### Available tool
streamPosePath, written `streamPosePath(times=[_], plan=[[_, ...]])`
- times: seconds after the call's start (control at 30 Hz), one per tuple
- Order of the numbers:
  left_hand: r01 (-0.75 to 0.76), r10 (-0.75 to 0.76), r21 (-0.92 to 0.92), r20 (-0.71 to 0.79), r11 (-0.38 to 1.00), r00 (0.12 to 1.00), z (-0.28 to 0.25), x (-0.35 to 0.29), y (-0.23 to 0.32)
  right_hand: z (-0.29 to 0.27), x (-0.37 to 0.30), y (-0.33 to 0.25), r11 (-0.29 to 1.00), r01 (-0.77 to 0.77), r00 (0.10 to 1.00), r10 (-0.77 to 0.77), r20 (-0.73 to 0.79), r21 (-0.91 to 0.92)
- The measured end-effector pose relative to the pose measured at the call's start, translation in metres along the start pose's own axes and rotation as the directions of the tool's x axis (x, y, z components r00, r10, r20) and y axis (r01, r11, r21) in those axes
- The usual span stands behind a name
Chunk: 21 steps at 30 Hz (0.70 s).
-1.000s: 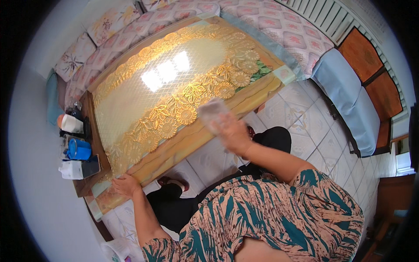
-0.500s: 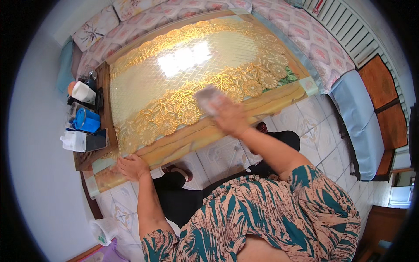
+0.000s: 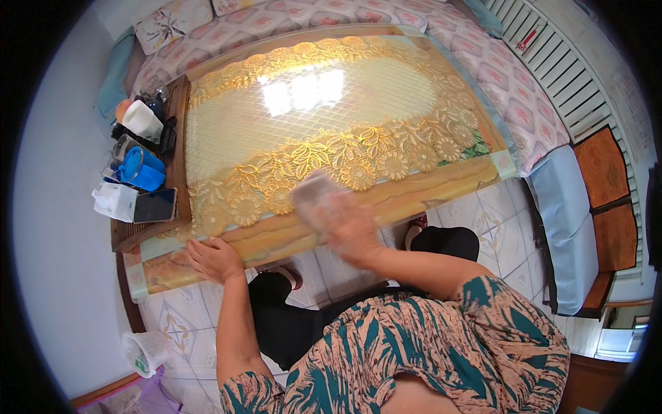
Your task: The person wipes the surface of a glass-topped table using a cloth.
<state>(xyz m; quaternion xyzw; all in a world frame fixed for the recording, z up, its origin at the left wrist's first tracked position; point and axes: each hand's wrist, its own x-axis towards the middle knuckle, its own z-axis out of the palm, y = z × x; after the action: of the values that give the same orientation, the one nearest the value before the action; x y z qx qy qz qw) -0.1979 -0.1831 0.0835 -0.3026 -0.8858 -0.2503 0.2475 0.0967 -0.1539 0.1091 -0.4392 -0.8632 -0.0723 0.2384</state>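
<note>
Moved nearer gold-patterned tabletop's front edge: your right hand, clasping greyish-pink oblong cloth, likely soft, light; grip centrally. Left hand: unclenched, empty.

Holding a blurred, pale cloth in the right hand at the near edge of the gold-patterned table. Resting the left hand on the same edge, farther left, near a wooden tray bearing a blue mug. Facing a pink-patterned seat on the far side.

Pale greyish cloth, blurred, at near edge of glossy table, gold floral pattern across top
</note>
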Motion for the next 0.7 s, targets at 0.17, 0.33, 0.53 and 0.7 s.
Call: streamPosePath(times=[0.17, 0.33, 0.53, 0.7], plan=[[0.0, 0.0, 0.002, 0.052, 1.0, 0.999, -0.007, 0.003, -0.002, 0.017, 0.051, -0.071, 0.928, 0.225, 0.968, -0.248, 0.044, 0.297], [0.003, -0.001, -0.034, 0.047, 0.999, 0.999, -0.003, -0.002, -0.003, 0.055, 0.099, -0.031, 0.976, 0.127, 0.992, -0.121, -0.044, 0.179], [0.021, -0.021, -0.012, 0.039, 1.0, 0.999, -0.005, -0.002, -0.006, 0.022, 0.102, 0.11, 0.963, -0.241, 0.97, 0.244, 0.011, -0.119], [0.031, -0.033, 0.03, 0.055, 0.999, 0.998, -0.004, -0.001, -0.004, -0.01, 0.024, 0.238, 0.782, -0.553, 0.824, 0.565, -0.046, -0.286]])
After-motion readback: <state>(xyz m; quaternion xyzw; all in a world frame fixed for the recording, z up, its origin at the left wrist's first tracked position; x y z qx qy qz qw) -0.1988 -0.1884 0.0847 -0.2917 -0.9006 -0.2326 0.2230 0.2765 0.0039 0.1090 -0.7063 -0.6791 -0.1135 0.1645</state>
